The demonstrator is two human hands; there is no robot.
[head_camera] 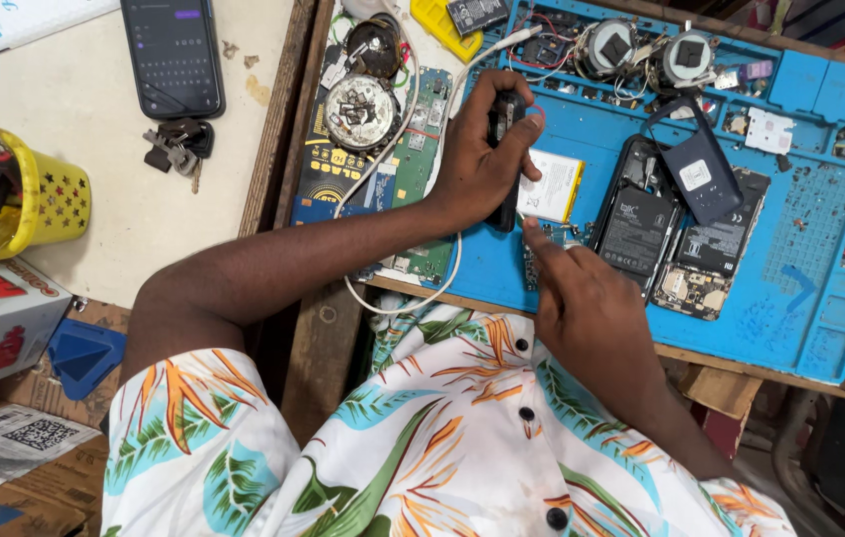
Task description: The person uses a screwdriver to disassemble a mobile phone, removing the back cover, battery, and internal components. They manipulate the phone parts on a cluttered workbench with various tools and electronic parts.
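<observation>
My left hand (477, 164) is closed around a small black handset (505, 117), held upright over the blue work mat (790, 288). Right beside it on the mat lies a white and yellow battery (554, 187). My right hand (587, 298) is just below, its forefinger stretched out with the tip touching the mat at the battery's lower edge, next to a small circuit piece (532, 267). That hand holds nothing that I can see.
Two opened phones (636, 224) (716, 259) and a dark back cover (701, 177) lie on the mat's right part. Green circuit boards (421, 139), round parts (361, 109) and a white cable (413, 303) sit left. A smartphone (172, 55), keys (176, 147) and a yellow tool cup (50, 199) occupy the cream table.
</observation>
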